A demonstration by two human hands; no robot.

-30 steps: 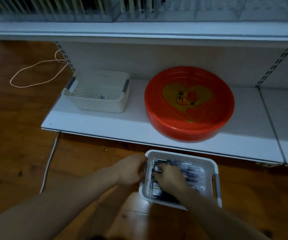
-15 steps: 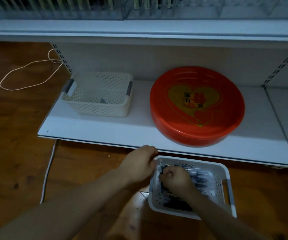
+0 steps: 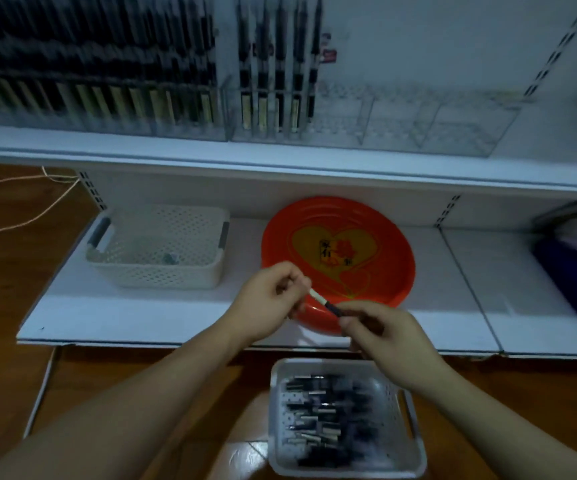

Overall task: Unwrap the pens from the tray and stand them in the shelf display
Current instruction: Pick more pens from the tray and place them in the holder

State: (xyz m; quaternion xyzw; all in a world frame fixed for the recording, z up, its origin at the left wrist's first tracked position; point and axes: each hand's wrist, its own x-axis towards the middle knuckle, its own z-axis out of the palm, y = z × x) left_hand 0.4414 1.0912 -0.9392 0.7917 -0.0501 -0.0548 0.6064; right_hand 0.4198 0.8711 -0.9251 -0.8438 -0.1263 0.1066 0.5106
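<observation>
Setting: white shop shelving [image 3: 162,317] over a brown wood floor [image 3: 10,306], dim light. Upper shelf: clear display rack [image 3: 401,123], its left compartments filled with upright pens, right compartments bare. Lower shelf: white perforated basket [image 3: 157,271]; red round dish [image 3: 384,244] with heart motif beside it. On the floor: white tray [image 3: 415,455] holding many wrapped pens [image 3: 325,424] in a loose pile. Held above the tray, before the dish: one pen [image 3: 325,302], left hand [image 3: 266,303] pinching its pale end, right hand [image 3: 387,337] gripping its dark end.
</observation>
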